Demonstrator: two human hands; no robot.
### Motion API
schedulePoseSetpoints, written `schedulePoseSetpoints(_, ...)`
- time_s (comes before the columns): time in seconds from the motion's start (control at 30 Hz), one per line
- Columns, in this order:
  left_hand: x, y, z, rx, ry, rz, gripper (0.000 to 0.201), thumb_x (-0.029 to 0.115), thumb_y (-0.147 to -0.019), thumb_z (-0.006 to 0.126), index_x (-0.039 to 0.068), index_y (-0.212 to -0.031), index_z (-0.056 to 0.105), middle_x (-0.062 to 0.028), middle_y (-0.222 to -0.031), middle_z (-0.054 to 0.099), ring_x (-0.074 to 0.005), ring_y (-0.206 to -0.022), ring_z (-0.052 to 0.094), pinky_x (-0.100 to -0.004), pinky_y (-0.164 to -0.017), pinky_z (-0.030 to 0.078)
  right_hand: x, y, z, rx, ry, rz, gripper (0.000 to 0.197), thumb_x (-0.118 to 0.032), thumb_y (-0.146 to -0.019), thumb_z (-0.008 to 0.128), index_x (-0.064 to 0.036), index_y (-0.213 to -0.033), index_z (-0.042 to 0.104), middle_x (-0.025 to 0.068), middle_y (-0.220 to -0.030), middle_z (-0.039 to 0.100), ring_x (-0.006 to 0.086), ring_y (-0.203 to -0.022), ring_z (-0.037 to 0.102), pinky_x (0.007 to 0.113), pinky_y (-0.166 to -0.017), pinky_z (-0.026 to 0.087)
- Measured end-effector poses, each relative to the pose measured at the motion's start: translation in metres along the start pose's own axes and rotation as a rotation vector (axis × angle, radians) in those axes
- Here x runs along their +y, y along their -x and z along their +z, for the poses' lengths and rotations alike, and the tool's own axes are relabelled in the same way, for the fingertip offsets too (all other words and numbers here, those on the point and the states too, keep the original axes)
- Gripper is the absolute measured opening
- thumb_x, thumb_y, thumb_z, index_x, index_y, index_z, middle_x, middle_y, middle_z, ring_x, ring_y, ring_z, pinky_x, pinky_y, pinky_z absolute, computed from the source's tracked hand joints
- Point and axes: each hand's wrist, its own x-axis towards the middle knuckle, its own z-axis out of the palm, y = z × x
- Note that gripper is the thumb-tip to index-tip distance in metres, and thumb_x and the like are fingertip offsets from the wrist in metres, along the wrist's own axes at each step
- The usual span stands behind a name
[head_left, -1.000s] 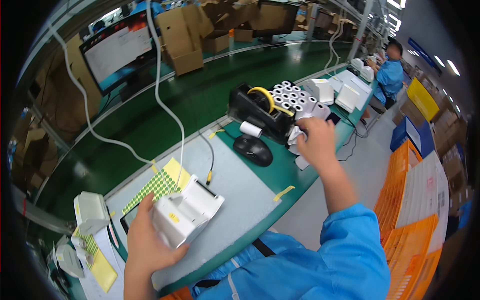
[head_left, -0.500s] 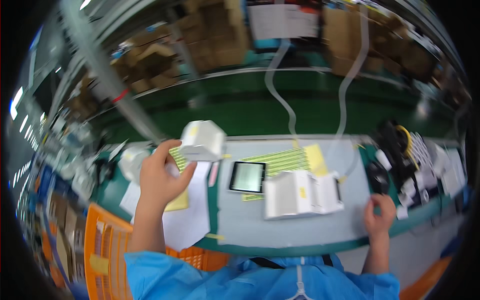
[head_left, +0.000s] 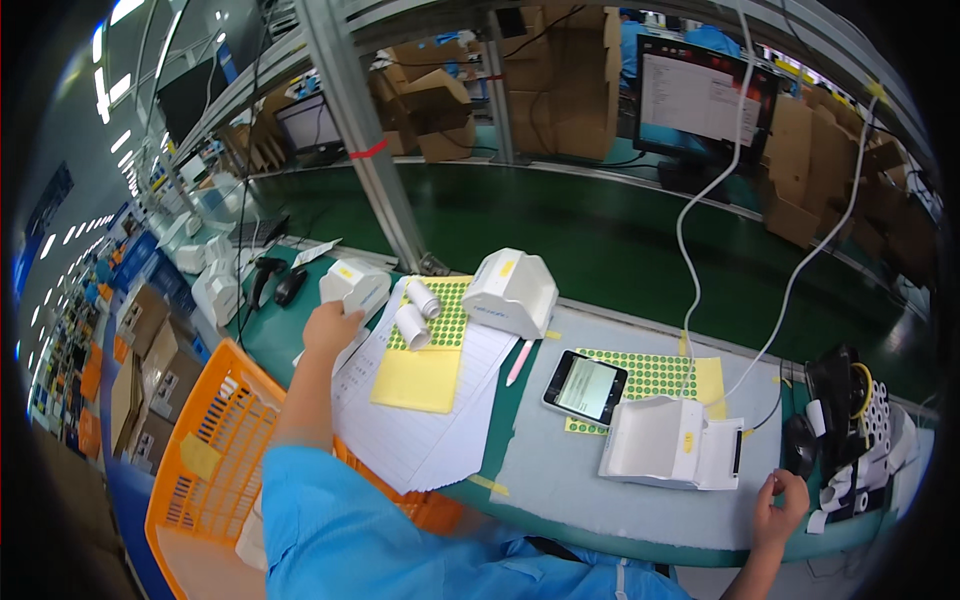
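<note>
My left hand [head_left: 334, 330] has its fingers on the near side of a white plastic device housing [head_left: 352, 284] at the left of the bench; the fingertips are partly hidden. To the right of it, a second white housing [head_left: 512, 292] stands beyond the papers, untouched. Near the bench's front right, my right hand [head_left: 779, 508] is loosely curled with nothing seen in it, close to a black mouse [head_left: 800, 445]. A third white device [head_left: 655, 440], its lid opened out to the right, lies on the grey mat [head_left: 560, 500]. A handheld with a lit screen [head_left: 586, 387] lies beside it.
Two white paper rolls [head_left: 411, 327] lie on a green-dotted sticker sheet [head_left: 447, 300] over white papers [head_left: 440, 430]. A pink pen [head_left: 520, 363] lies nearby. An orange basket [head_left: 215, 450] stands at the left. Cables hang over the mat; a metal post [head_left: 365, 150] rises behind.
The view has swung left. My left hand has moved away from the housing beyond the pen and reached the one further left. My right hand remains curled by the mouse.
</note>
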Motion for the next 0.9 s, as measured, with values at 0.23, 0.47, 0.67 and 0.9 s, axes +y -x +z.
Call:
schedulePoseSetpoints(0.23,0.001,0.034,-0.033,0.257,0.281,0.158,0.026,0.026,-0.077,0.062,0.000,-0.080,0.066,-0.0140,-0.066,0.063,-0.0267,-0.057,0.061,-0.0361,-0.054,0.046,-0.013,-0.012,-0.004,0.055,0.036,-0.034,0.012,0.006,-0.066,0.058,-0.0001,-0.076,0.055,0.0092,-0.060,0.049,0.0224,-0.051,0.047,0.033,-0.049,0.034)
schedulePoseSetpoints(0.47,0.100,0.119,-0.123,0.196,0.437,0.964,0.009,0.013,-0.069,0.066,0.006,-0.067,0.061,-0.0068,-0.054,0.054,-0.0209,-0.045,0.052,-0.0320,-0.044,0.038,-0.029,-0.021,0.007,0.067,-0.118,0.032,0.020,0.002,-0.062,0.060,0.0001,-0.082,0.057,0.0103,-0.066,0.052,0.0245,-0.059,0.051,0.032,-0.055,0.039)
schedulePoseSetpoints(0.67,0.202,0.192,-0.116,-0.136,0.169,1.758,0.019,0.012,-0.053,0.065,0.012,-0.058,0.047,-0.0016,-0.055,0.045,-0.0200,-0.049,0.050,-0.0315,-0.047,0.037,-0.067,-0.036,-0.010,-0.326,-0.619,-0.156,0.093,-0.032,-0.057,0.082,-0.0024,-0.131,0.033,0.0267,-0.132,0.028,0.0407,-0.122,0.035,0.044,-0.098,0.034)
schedulePoseSetpoints(0.9,0.276,0.238,-0.075,-0.328,0.115,2.215,0.021,0.014,-0.054,0.065,0.015,-0.060,0.044,0.0013,-0.054,0.041,-0.0160,-0.046,0.047,-0.0308,-0.046,0.036,-0.076,-0.018,-0.033,-0.267,-0.627,-0.094,0.099,-0.026,-0.052,0.081,-0.0064,-0.135,0.031,0.0250,-0.128,0.029,0.0408,-0.117,0.037,0.040,-0.090,0.042)
